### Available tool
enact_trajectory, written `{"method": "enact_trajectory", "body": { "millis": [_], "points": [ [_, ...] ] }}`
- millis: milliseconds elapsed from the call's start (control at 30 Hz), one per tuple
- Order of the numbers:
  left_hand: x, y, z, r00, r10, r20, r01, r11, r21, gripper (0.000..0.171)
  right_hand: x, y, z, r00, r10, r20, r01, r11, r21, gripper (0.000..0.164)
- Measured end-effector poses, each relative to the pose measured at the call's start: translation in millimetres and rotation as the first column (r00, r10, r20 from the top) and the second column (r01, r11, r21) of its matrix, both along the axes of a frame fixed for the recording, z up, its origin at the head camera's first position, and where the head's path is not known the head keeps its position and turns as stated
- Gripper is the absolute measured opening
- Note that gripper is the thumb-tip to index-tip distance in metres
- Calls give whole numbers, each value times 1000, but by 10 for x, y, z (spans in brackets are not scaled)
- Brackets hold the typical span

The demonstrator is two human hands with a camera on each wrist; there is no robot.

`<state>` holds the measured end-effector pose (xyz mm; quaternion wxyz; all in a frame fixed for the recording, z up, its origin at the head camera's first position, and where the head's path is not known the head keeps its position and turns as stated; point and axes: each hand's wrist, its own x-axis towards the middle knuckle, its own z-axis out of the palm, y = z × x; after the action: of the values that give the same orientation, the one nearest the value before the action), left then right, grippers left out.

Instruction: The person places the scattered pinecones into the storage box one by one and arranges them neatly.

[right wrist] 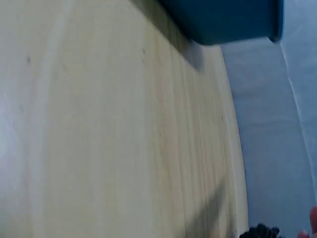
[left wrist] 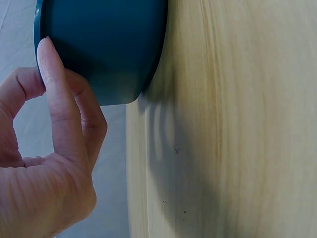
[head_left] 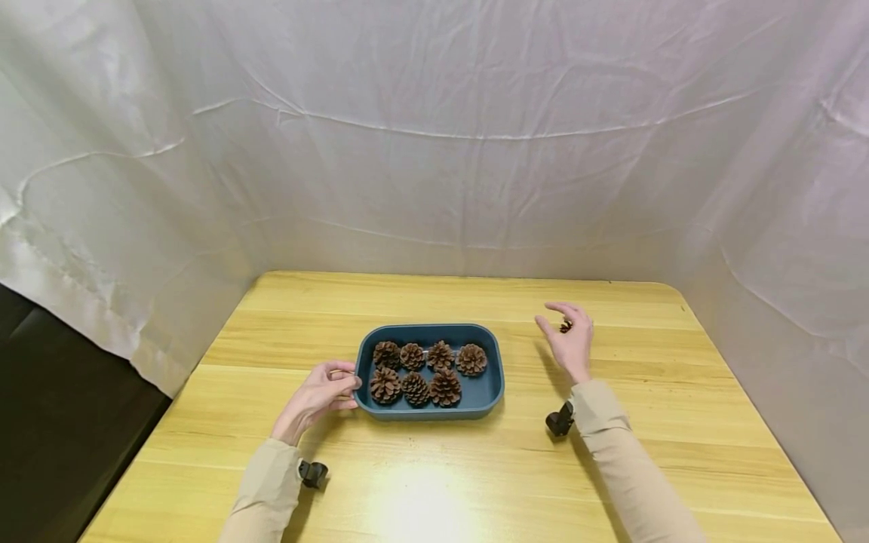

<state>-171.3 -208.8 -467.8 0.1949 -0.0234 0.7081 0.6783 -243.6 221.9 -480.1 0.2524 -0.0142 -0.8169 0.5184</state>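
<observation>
Several brown pinecones lie in two rows inside a blue rectangular tub on the table. My left hand grips the tub's left end, with the thumb on the rim in the left wrist view. To the tub's right, my right hand is held above the table, thumb and forefinger spread apart. Through that gap shows a dark pinecone, mostly covered by the hand. In the right wrist view the same pinecone appears at the bottom edge, with fingertips a little apart from it.
The light wooden table carries the tub near its middle. Pale curtains surround the table at the back and sides. A black surface lies beyond the left edge. Each sleeve has a black wrist mount.
</observation>
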Motion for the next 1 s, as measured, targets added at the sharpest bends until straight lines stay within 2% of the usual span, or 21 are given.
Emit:
{"method": "enact_trajectory", "body": {
  "millis": [167,300,500,700,1000],
  "points": [
    [1,-2,6,1000,-3,6,3,1000,3,42,-7,148,0,986,-104,134,110,993,-40,44],
    [1,-5,8,1000,-1,3,1,1000,4,43,-7,239,1,964,-135,230,142,990,-13,58],
    [8,-7,10,1000,-12,-6,12,1000,0,44,-12,317,-1,945,-149,291,146,989,29,66],
    [7,-10,16,1000,-21,-12,22,1000,9,44,-16,362,19,927,-130,352,106,991,86,71],
    [21,-6,24,999,-31,-12,31,999,11,46,-24,403,1,901,-117,417,68,989,130,68]
  ]
}}
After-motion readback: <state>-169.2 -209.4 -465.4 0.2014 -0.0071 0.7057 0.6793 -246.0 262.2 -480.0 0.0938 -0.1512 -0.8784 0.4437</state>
